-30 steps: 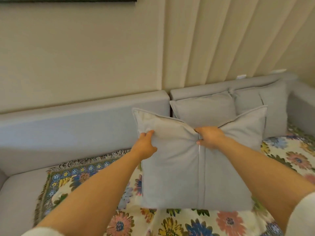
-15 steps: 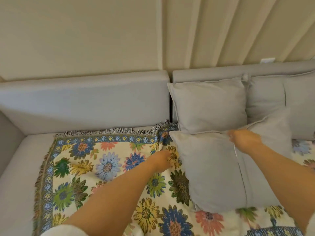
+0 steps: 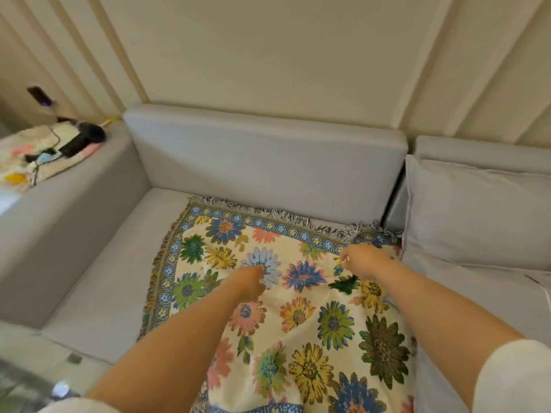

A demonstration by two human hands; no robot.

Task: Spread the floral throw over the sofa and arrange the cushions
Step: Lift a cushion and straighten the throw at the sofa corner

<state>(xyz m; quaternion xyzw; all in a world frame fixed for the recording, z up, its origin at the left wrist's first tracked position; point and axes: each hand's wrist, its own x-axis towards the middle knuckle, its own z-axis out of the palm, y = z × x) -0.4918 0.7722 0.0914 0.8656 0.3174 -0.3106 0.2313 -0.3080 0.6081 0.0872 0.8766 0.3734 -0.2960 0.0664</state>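
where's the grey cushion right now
In the head view the grey cushion leans against the sofa back at the right edge, just right of the floral throw and the right hand.

Nothing here can be read — no words, labels, brand marks or numbers show on any surface. The floral throw (image 3: 298, 308) carries only woven flowers — no lettering.
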